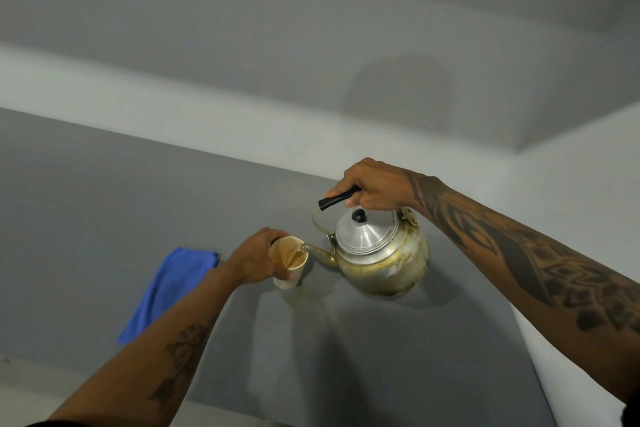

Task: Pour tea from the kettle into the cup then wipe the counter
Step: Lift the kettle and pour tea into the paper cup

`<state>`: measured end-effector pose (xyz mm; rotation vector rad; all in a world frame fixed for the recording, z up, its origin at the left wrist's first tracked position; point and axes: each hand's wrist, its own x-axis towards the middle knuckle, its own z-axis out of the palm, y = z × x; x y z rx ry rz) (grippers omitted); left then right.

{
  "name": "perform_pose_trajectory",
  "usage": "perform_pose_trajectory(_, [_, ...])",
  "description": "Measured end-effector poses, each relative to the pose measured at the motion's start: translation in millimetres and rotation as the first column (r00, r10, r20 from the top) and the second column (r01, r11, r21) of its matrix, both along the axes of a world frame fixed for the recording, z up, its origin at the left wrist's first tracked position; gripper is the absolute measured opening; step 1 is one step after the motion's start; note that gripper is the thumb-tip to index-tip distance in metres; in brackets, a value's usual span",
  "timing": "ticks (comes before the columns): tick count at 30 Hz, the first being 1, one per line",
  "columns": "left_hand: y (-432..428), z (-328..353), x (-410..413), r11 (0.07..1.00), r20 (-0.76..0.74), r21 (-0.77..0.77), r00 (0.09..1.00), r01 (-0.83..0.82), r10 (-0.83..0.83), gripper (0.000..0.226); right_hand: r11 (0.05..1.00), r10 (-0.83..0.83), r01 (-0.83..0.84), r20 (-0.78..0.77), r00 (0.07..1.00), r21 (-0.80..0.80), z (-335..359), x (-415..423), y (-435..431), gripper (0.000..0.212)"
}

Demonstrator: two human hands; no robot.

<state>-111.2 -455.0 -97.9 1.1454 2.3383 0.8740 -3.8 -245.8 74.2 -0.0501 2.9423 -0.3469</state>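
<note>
A worn metal kettle (384, 260) with a black lid knob is tilted to the left above the grey counter (104, 218). My right hand (377, 189) grips its black handle from above. Tea runs from the spout into a small pale paper cup (289, 262), which is partly full of brown tea. My left hand (258, 256) wraps around the cup from the left and holds it at the spout. A thin wet tea stain (306, 298) lies on the counter just below the cup.
A folded blue cloth (169, 291) lies on the counter to the left of my left forearm. A pale wall (242, 121) rises behind the counter, and a white edge borders the counter on the right.
</note>
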Motion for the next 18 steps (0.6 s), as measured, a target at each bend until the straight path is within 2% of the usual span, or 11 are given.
perform_pose_trajectory(18, [-2.7,14.2,4.6,0.997,-0.002,0.043,0.998,0.060,-0.060,0.061,0.999,-0.018,0.017,0.032,0.999,0.040,9.3,-0.3,-3.3,0.039])
